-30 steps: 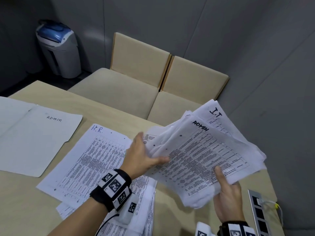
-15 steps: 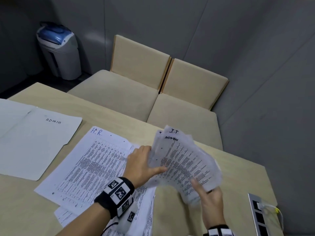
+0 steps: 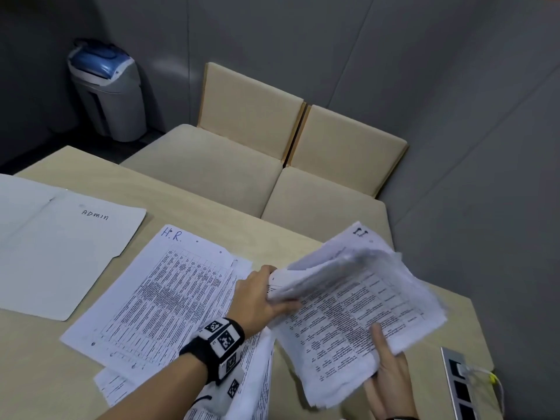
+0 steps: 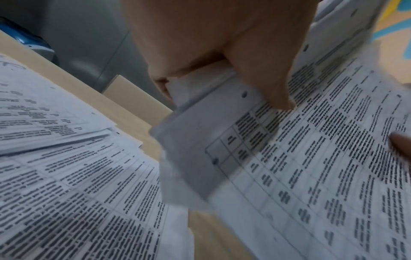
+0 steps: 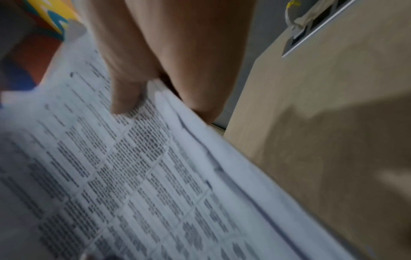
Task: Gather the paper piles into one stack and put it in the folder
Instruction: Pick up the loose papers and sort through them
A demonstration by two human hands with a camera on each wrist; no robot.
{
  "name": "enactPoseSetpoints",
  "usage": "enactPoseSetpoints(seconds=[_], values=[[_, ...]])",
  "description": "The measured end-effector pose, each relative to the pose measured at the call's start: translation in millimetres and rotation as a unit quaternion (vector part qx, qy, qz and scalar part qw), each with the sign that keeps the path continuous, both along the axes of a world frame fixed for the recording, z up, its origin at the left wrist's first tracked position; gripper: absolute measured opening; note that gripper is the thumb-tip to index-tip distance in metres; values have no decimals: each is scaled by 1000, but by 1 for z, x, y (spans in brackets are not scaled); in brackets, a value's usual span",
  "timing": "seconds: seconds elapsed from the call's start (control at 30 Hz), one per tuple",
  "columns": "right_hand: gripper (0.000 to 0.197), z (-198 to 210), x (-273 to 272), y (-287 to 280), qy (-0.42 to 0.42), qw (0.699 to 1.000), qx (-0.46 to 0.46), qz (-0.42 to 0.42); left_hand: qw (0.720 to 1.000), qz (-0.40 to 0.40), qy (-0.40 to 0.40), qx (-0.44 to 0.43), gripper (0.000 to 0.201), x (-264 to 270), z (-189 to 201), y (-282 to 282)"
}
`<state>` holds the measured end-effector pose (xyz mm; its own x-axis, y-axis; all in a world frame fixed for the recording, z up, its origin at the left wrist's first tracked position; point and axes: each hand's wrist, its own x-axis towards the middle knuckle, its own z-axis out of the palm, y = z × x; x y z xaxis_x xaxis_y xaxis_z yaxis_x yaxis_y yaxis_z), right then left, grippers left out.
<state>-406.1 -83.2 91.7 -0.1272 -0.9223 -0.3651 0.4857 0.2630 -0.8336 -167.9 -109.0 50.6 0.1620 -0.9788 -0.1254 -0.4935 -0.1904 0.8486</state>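
Note:
A thick bundle of printed sheets [image 3: 357, 310] hangs above the right part of the table, held by both hands. My left hand [image 3: 260, 298] pinches its left edge, thumb on top [image 4: 266, 84]. My right hand [image 3: 388, 377] grips the near edge, thumb on the printed face [image 5: 126, 98] and fingers beneath. Some upper sheets curl up and blur at the far side. A pile headed "H.R." [image 3: 163, 298] lies flat on the table, with more sheets [image 3: 254, 383] under my left forearm. The open cream folder marked "ADMIN" [image 3: 60, 247] lies at the left.
A metal socket strip [image 3: 457, 383] with a plugged cable is set into the table at the near right. Two beige seats [image 3: 242, 165] stand beyond the far table edge. A grey bin with a blue lid [image 3: 106, 89] is in the back left corner.
The held bundle swung from tilted up on edge to lying flatter and spread to the right. Its top sheets now lift and curl. Both hands kept their hold.

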Motion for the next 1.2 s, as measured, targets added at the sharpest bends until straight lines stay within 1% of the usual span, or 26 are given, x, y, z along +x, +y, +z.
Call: enactPoseSetpoints(seconds=[0.07,0.1,0.13,0.17,0.2,0.27,0.33,0.37,0.43,0.47,0.53,0.6,0.63,0.7,0.77,0.83,0.87,0.93,0.97,1.03,1.07,1.13,1.2], values=[[30,5,-2,0,17,999,-8,41,999,8,-43,-15,96,3,2,1],[28,7,-2,-1,40,998,-11,57,998,8,-61,-30,98,4,5,1],[27,8,-3,-3,65,996,-9,62,997,2,-67,-49,100,6,10,1],[28,11,-2,-3,88,994,-8,67,996,-8,-52,-65,102,7,16,0],[29,13,-1,-3,104,992,-13,73,997,-17,-12,-73,102,8,22,0],[22,21,2,-4,114,989,-23,93,992,-19,96,-75,101,10,31,-3],[18,29,5,-4,110,988,-34,106,980,7,181,-84,101,12,38,-5],[18,32,5,-5,109,987,-44,110,972,14,219,-89,98,13,39,-7],[18,33,5,-7,136,982,-62,117,959,15,265,-95,85,12,40,-7],[19,32,3,-9,154,978,-72,117,958,14,271,-95,80,11,39,-6],[26,25,0,-11,207,967,-102,110,965,10,249,-83,78,9,32,-3],[32,18,-2,-14,269,949,-126,108,977,0,205,-62,79,6,25,-1],[36,15,-3,-16,287,943,-131,104,981,-5,188,-50,77,5,21,0],[38,10,-5,-19,296,942,-130,92,988,-13,151,-32,72,3,17,-1],[31,6,-6,-20,296,943,-122,85,993,-17,115,-13,72,3,11,-4],[18,5,-7,-18,297,945,-110,84,997,-15,75,7,72,5,2,-6],[14,3,-9,-18,293,947,-103,77,999,-9,49,12,73,7,-3,-6],[13,6,-11,-16,275,956,-88,52,1000,-6,19,9,70,12,-12,-3],[14,7,-13,-16,257,962,-81,35,1000,-11,23,2,62,14,-14,-1],[16,8,-19,-14,218,973,-72,10,999,-21,33,-24,38,18,-12,3],[16,9,-21,-14,201,978,-60,1,998,-27,25,-43,36,21,-11,4],[17,6,-28,-12,154,988,-28,-10,996,-50,-2,-67,43,24,-6,4],[21,-3,-35,-13,111,994,-4,-11,996,-59,7,-68,39,28,-3,2]])
